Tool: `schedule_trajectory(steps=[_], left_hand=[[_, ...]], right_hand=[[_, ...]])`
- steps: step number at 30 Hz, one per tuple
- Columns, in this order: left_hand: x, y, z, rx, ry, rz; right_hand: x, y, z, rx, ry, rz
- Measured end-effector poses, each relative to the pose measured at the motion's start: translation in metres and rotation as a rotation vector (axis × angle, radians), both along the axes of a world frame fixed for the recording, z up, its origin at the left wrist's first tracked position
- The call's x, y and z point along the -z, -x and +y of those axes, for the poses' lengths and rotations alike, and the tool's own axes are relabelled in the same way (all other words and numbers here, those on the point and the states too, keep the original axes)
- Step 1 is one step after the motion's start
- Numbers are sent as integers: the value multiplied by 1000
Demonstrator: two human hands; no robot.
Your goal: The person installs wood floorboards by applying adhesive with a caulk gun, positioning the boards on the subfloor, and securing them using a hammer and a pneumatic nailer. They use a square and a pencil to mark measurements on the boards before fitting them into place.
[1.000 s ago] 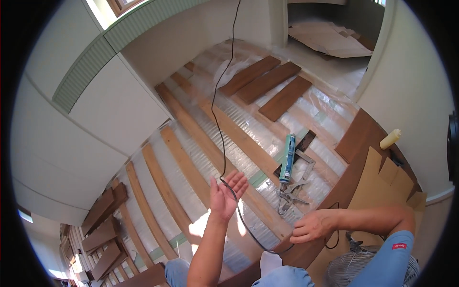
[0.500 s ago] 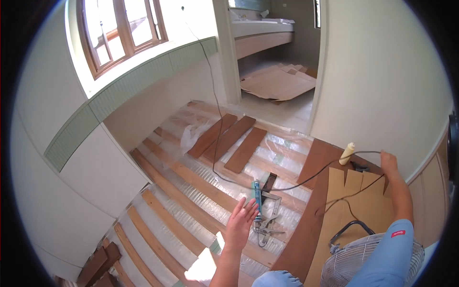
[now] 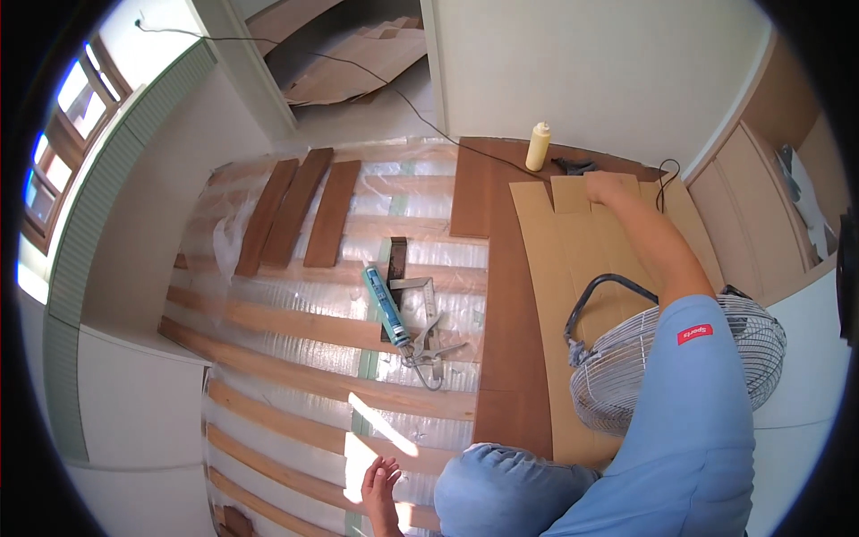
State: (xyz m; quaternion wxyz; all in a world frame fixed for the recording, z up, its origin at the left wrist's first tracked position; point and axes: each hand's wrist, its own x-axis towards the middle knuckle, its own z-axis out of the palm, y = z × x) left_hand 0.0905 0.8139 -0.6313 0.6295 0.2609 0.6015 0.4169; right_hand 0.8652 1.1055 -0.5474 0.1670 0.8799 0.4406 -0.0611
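Observation:
My right hand (image 3: 605,187) reaches far forward over the cardboard sheet (image 3: 617,237), fingers curled down at its far edge; what they hold, if anything, is hidden. Close beside it lie a dark object (image 3: 573,166) and a black cable (image 3: 497,159) that runs in from the far-left wall. A pale yellow squeeze bottle (image 3: 538,148) stands just left of these. My left hand (image 3: 380,481) hovers low over the sunlit joists, empty, its fingers loosely bent and apart. Ahead of it, a caulking gun (image 3: 420,351) with a blue-green sealant tube (image 3: 384,306) rests across the joists beside a metal square (image 3: 428,291).
A wire-caged fan (image 3: 613,371) stands on the cardboard under my right arm. Wooden joists (image 3: 322,385) over shiny foil sheeting cover the left floor. Loose brown planks (image 3: 295,201) lie farther off, and laid brown boards (image 3: 510,358) border the cardboard.
My view has swung right and downward. My right hand, which held the cable raised near the wall, is down at the cardboard. The cable has dropped away from the joists. My left hand is lower.

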Motion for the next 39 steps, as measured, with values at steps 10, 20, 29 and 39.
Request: schedule_trajectory(steps=[10, 20, 29, 39], left_hand=[[36, 13, -49, -141, 132, 55], [81, -26, -72, 224, 385, 207], [110, 33, -100, 95, 321, 197], [87, 25, -30, -31, 63, 349]], right_hand=[[176, 303, 64, -486, -16, 398], [239, 493, -35, -226, -453, 597], [221, 515, 9, -240, -369, 780], [179, 641, -61, -393, -491, 948]])
